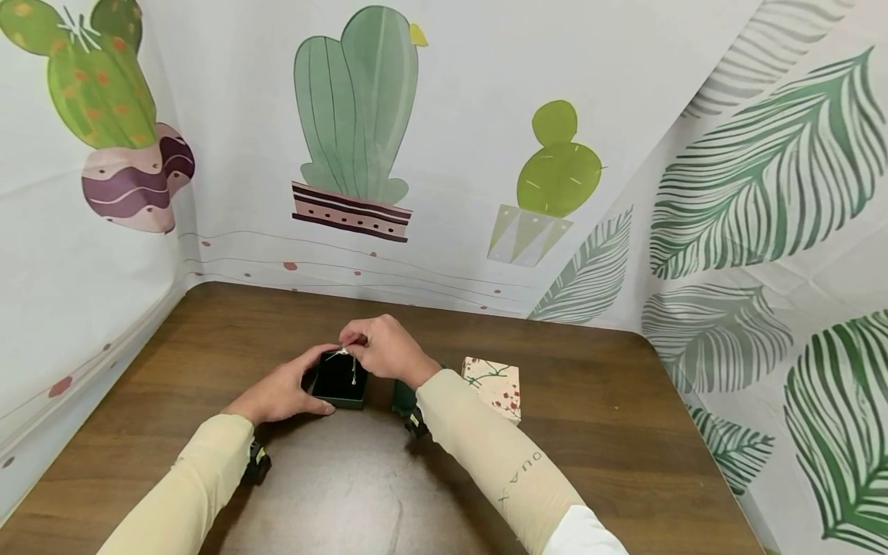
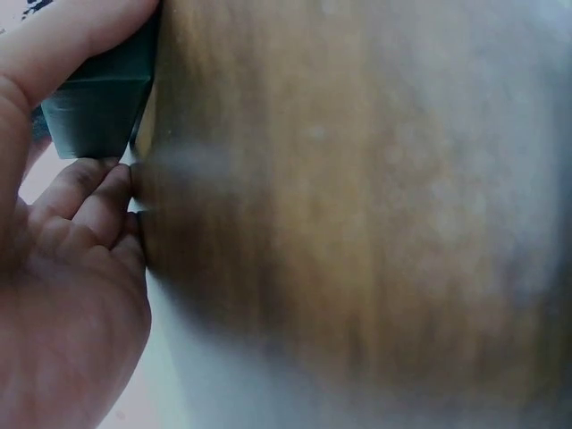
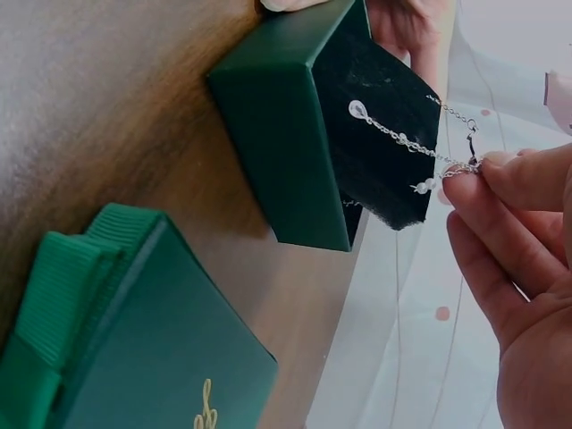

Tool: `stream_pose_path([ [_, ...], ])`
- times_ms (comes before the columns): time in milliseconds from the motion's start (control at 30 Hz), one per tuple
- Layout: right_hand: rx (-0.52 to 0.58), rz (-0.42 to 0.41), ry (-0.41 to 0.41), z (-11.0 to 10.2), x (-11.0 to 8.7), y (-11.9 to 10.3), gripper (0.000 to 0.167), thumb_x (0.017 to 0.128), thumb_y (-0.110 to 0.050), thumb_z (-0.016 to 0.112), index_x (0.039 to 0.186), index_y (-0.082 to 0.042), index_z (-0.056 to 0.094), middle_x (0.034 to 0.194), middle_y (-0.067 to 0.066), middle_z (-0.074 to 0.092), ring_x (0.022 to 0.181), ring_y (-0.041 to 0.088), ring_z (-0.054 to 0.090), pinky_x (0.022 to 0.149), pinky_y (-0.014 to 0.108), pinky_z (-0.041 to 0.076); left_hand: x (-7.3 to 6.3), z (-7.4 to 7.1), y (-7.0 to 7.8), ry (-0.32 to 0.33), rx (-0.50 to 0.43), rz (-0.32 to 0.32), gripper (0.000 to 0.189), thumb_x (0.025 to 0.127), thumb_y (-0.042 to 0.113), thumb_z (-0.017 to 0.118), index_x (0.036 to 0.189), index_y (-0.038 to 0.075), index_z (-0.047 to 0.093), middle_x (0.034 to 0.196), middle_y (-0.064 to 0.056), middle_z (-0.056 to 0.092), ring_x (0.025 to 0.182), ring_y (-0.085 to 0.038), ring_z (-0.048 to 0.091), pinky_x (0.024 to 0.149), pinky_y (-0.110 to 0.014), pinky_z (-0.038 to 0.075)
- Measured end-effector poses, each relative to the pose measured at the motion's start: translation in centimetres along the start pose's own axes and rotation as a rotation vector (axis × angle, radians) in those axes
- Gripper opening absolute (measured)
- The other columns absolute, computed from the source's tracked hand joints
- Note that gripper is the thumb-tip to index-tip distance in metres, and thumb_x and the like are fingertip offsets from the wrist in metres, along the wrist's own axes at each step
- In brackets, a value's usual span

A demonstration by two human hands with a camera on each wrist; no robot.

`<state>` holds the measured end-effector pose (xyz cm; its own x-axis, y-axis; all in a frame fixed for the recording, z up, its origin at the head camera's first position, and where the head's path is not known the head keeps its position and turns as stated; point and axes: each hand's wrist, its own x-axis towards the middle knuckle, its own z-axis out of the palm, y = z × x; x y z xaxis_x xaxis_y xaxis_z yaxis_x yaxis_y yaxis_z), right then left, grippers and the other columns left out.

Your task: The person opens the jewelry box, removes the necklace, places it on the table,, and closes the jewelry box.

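Note:
A dark green jewelry box (image 1: 339, 402) stands on the table without its lid. My left hand (image 1: 280, 390) grips it from the left, thumb at the front and fingers around the back. In the right wrist view, the box's black velvety insert (image 3: 386, 170) sits tilted, one end raised above the rim. Thumb and forefinger of my right hand (image 3: 527, 255) pinch a fine silver chain (image 3: 402, 141) by its clasp end. A clear drop-shaped charm (image 3: 357, 110) dangles from it over the insert. Part of the chain still lies along the insert's edge.
The green lid (image 3: 170, 326), with a ribbon bow and gold marking, lies right of the box, partly under my right wrist in the head view. Farther right is a cream flower-patterned box (image 1: 496, 385), partly behind my sleeve. Printed cloth (image 1: 458, 154) hangs behind the brown table (image 1: 590, 432).

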<state>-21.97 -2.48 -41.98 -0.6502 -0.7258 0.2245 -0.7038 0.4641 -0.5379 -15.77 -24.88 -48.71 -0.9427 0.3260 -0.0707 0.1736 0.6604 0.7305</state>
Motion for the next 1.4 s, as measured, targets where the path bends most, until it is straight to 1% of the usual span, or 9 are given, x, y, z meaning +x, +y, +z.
stream_pose_path([
  [167, 0.001, 0.005, -0.008, -0.30, 0.04, -0.26, 0.012, 0.097, -0.003, 0.071, 0.106, -0.007, 0.078, 0.101, 0.006, 0.081, 0.093, 0.012, 0.076, 0.080, 0.016, 0.056, 0.01, 0.10, -0.09, 0.011, 0.006, 0.015, 0.097, 0.073, 0.033, 0.094, 0.154, 0.028, 0.041, 0.141, -0.011, 0.064, 0.110, -0.025, 0.062, 0.097, -0.046, 0.047],
  [267, -0.001, 0.011, -0.012, -0.38, 0.03, -0.35, 0.012, 0.097, -0.003, 0.071, 0.106, -0.007, 0.078, 0.101, 0.006, 0.081, 0.092, 0.010, 0.075, 0.080, 0.015, 0.055, -0.03, 0.12, -0.03, 0.010, 0.003, 0.007, 0.096, 0.074, 0.033, 0.094, 0.154, 0.026, 0.042, 0.139, -0.011, 0.064, 0.111, -0.025, 0.061, 0.098, -0.046, 0.047],
  [533, 0.004, 0.017, -0.018, -0.59, 0.09, -0.50, 0.013, 0.098, -0.004, 0.071, 0.109, -0.005, 0.078, 0.102, 0.006, 0.081, 0.092, 0.009, 0.074, 0.080, 0.014, 0.055, -0.14, 0.06, 0.35, -0.004, -0.015, 0.005, 0.093, 0.075, 0.033, 0.093, 0.154, 0.022, 0.045, 0.138, -0.015, 0.065, 0.111, -0.026, 0.061, 0.098, -0.047, 0.047],
  [800, 0.000, 0.019, -0.026, -0.72, 0.07, -0.65, 0.013, 0.099, -0.006, 0.070, 0.109, -0.007, 0.078, 0.102, 0.004, 0.081, 0.091, 0.009, 0.074, 0.079, 0.013, 0.054, -0.03, 0.09, 0.20, -0.006, -0.014, 0.001, 0.093, 0.076, 0.034, 0.093, 0.154, 0.023, 0.045, 0.139, -0.015, 0.064, 0.112, -0.026, 0.061, 0.099, -0.049, 0.047],
  [900, 0.003, 0.016, -0.025, -0.72, 0.08, -0.65, 0.013, 0.099, -0.006, 0.070, 0.109, -0.006, 0.078, 0.101, 0.004, 0.080, 0.091, 0.010, 0.074, 0.079, 0.014, 0.054, -0.01, 0.11, 0.12, -0.004, -0.012, 0.002, 0.093, 0.075, 0.034, 0.093, 0.154, 0.023, 0.046, 0.139, -0.015, 0.065, 0.111, -0.026, 0.061, 0.099, -0.048, 0.048],
  [1233, -0.012, 0.018, -0.024, -0.75, 0.04, -0.68, 0.013, 0.099, -0.007, 0.070, 0.109, -0.007, 0.078, 0.101, 0.003, 0.080, 0.091, 0.010, 0.074, 0.079, 0.013, 0.054, 0.07, 0.10, 0.07, -0.008, -0.009, -0.006, 0.091, 0.075, 0.035, 0.093, 0.153, 0.020, 0.048, 0.135, -0.015, 0.067, 0.108, -0.025, 0.061, 0.097, -0.046, 0.047],
  [1400, -0.004, 0.023, -0.022, -0.77, -0.09, -0.69, 0.013, 0.098, -0.006, 0.071, 0.108, -0.009, 0.078, 0.101, 0.003, 0.080, 0.091, 0.008, 0.073, 0.079, 0.013, 0.054, 0.06, 0.07, -0.10, -0.009, -0.012, 0.013, 0.093, 0.075, 0.034, 0.094, 0.154, 0.018, 0.047, 0.136, -0.015, 0.066, 0.110, -0.025, 0.061, 0.099, -0.046, 0.047],
])
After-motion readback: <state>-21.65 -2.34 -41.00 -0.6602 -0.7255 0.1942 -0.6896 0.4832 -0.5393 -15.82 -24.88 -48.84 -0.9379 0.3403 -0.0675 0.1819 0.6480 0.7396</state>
